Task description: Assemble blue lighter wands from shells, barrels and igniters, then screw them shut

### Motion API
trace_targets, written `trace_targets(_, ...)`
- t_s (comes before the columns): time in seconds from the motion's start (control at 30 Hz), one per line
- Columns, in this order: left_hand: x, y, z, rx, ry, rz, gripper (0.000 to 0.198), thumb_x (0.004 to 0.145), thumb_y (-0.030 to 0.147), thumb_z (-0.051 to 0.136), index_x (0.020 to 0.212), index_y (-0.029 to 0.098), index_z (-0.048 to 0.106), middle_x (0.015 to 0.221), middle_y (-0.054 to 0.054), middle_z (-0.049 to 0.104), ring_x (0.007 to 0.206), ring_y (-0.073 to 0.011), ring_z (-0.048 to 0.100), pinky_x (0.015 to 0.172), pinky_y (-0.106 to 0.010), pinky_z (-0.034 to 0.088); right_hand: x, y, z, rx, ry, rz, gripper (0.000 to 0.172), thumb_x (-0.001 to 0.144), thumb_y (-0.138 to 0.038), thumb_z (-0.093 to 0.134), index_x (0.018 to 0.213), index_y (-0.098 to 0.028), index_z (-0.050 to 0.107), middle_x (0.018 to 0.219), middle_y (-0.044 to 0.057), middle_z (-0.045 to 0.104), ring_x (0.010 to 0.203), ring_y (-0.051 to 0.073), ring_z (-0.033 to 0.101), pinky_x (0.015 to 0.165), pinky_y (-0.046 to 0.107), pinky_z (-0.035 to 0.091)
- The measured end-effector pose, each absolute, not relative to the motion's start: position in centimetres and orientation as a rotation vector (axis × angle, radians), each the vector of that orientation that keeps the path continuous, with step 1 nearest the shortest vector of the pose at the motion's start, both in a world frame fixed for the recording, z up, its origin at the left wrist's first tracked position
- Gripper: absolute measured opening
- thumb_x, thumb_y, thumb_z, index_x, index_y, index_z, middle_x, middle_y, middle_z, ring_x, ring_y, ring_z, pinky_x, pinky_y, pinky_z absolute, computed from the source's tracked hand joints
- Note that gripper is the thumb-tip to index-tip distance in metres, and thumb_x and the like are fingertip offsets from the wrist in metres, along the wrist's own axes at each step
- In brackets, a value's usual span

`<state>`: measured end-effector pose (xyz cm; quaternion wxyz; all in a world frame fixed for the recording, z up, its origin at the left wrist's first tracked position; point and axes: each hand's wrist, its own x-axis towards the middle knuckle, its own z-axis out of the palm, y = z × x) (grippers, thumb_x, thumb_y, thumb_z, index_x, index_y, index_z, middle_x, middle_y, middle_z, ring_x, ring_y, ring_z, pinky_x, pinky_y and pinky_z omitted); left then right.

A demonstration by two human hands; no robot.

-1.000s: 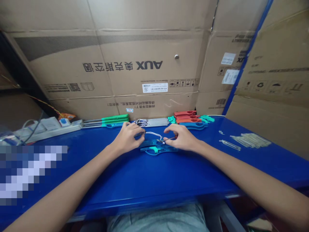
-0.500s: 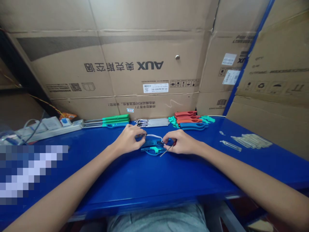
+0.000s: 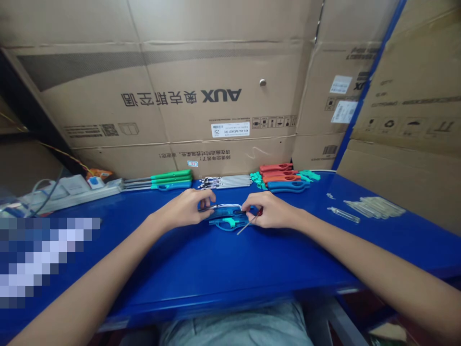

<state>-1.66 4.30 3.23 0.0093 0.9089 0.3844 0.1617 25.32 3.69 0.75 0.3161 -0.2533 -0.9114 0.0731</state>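
My left hand (image 3: 190, 206) is closed on a slim metal lighter tube (image 3: 206, 209), most of it hidden by the fingers. White wires (image 3: 230, 205) run from it to the fingertips of my right hand (image 3: 268, 210). That hand keeps a thin screwdriver (image 3: 246, 226) with a red handle in its grip, shaft pointing down toward me. Its thumb and finger also pinch a small dark part at the wire ends, largely covered. Between both hands lies a translucent blue lighter handle shell (image 3: 223, 212) with a turquoise trigger (image 3: 229, 222), on the blue table.
Green and blue lighters (image 3: 171, 179) lie back left beside a power strip (image 3: 86, 193). Metal tubes with wires (image 3: 230, 181) are stacked centre back. Red, orange and blue handles (image 3: 279, 178) sit near turquoise triggers (image 3: 309, 176). Clear capsules (image 3: 374, 208) lie right. A cardboard wall (image 3: 173, 67) stands behind.
My left hand has tilted and lowered the tube toward the blue shell. The wires' arch has flattened over the shell. My right hand is almost where it was.
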Motion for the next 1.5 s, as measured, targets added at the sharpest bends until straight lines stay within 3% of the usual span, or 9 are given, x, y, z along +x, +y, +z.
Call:
trace_targets(0.1, -1.4, 3.8, 3.9, 2.865, 1.217, 0.358, 0.01, 0.081, 0.027, 0.058, 0.083, 0.019, 0.063, 0.076, 0.0, 0.064, 0.067, -0.0143, 0.058, 0.063, -0.025, 0.04, 25.3, 3.7, 0.8, -0.674, -2.392, 0.181, 0.019, 0.072, -0.007, 0.059, 0.085, -0.014, 0.07, 0.08, 0.004, 0.068, 0.059, 0.009, 0.054, 0.057, 0.021, 0.043)
trace_targets(0.3, -1.3, 3.2, 4.5, 2.837, 1.229, 0.186, 0.011, 0.08, 0.027, 0.059, 0.081, 0.02, 0.068, 0.075, 0.0, 0.067, 0.066, -0.0141, 0.058, 0.061, -0.025, 0.039, 25.3, 3.4, 1.0, -0.657, -2.411, 0.16, 0.017, 0.074, -0.009, 0.057, 0.085, -0.014, 0.069, 0.078, 0.003, 0.067, 0.059, 0.009, 0.053, 0.056, 0.021, 0.042)
trace_targets(0.57, -1.5, 3.4, 4.3, 2.693, 1.219, 0.154, 0.013, 0.076, 0.029, 0.063, 0.083, 0.022, 0.072, 0.069, 0.001, 0.068, 0.06, -0.0138, 0.06, 0.054, -0.024, 0.038, 25.1, 3.0, 1.2, -0.663, -2.446, 0.179, 0.017, 0.074, -0.009, 0.057, 0.085, -0.016, 0.069, 0.08, 0.003, 0.067, 0.062, 0.01, 0.055, 0.058, 0.021, 0.043)
trace_targets(1.23, -1.3, 3.2, 4.3, 2.601, 1.143, 0.202, 0.015, 0.077, 0.032, 0.067, 0.084, 0.019, 0.068, 0.07, 0.0, 0.067, 0.063, -0.0141, 0.061, 0.056, -0.022, 0.043, 25.2, 3.0, 1.3, -0.576, -2.387, 0.157, 0.016, 0.075, -0.008, 0.056, 0.082, -0.016, 0.068, 0.081, 0.003, 0.067, 0.059, 0.009, 0.054, 0.057, 0.021, 0.043)
trace_targets(1.5, -1.3, 3.1, 4.4, 2.625, 1.096, 0.241, 0.014, 0.077, 0.031, 0.064, 0.083, 0.019, 0.069, 0.073, -0.001, 0.067, 0.066, -0.0146, 0.06, 0.059, -0.024, 0.044, 25.5, 3.4, 1.2, -0.57, -2.387, 0.153, 0.016, 0.074, -0.007, 0.055, 0.081, -0.016, 0.066, 0.084, 0.005, 0.066, 0.071, 0.013, 0.059, 0.063, 0.024, 0.046)
